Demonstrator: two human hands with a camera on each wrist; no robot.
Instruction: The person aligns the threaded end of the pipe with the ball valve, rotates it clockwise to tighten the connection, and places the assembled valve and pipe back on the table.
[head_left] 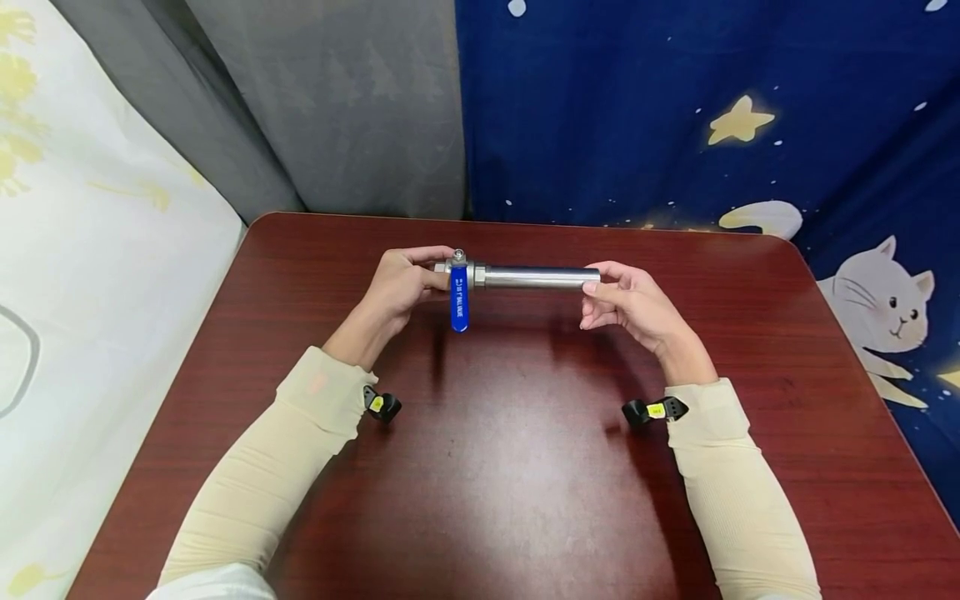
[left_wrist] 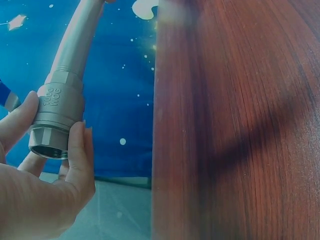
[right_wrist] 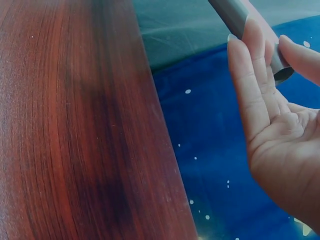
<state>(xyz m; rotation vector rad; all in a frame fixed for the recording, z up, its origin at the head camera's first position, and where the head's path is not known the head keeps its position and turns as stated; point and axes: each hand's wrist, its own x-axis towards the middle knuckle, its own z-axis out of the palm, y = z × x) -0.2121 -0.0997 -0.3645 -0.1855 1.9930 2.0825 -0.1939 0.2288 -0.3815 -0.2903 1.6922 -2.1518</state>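
Observation:
A metal ball valve [left_wrist: 57, 102] with a blue lever handle [head_left: 459, 300] is joined to a straight steel pipe [head_left: 536, 277]. Both are held level above the table. My left hand [head_left: 395, 287] grips the valve body, thumb on one side and fingers on the other; in the left wrist view its open threaded end faces the palm. At the pipe's far end my right hand [head_left: 630, 302] pinches the tube between thumb and fingers. The hollow end of the pipe [right_wrist: 284, 74] shows beside the right thumb.
A dark red wooden table [head_left: 487, 467] lies under both hands, with their shadows on it. Behind it hang a grey curtain [head_left: 360, 108] and a blue curtain [head_left: 600, 108] with stars and a cat. A white patterned cloth [head_left: 112, 250] is at the left.

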